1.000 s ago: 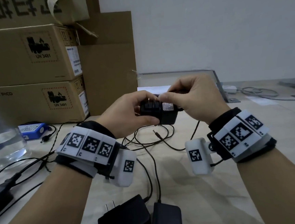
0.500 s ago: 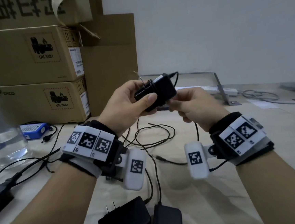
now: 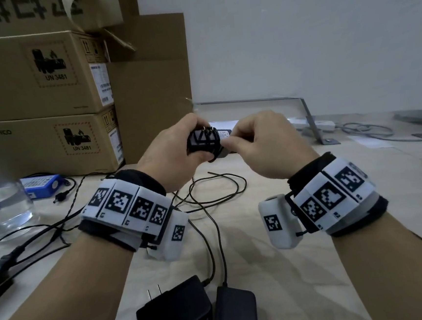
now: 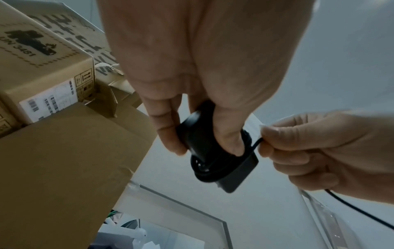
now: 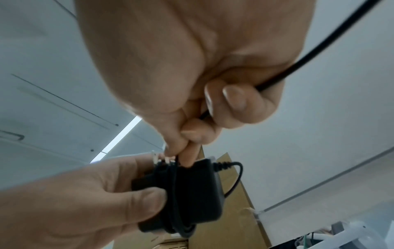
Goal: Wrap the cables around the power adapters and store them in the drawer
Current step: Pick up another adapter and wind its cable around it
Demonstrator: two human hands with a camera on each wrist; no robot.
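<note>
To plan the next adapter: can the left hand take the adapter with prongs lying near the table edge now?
Probably not yet: the left hand grips the raised adapter. The lying adapter itself lies uncovered.

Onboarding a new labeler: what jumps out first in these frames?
Dead centre, held above the table, the left hand grips a black power adapter with its prongs up, while the right hand pinches the cable against it, several turns already wound on. Loose cable trails on the table below the hands. Two more adapters lie at the near edge, and stacked cardboard boxes fill the back left.
</note>
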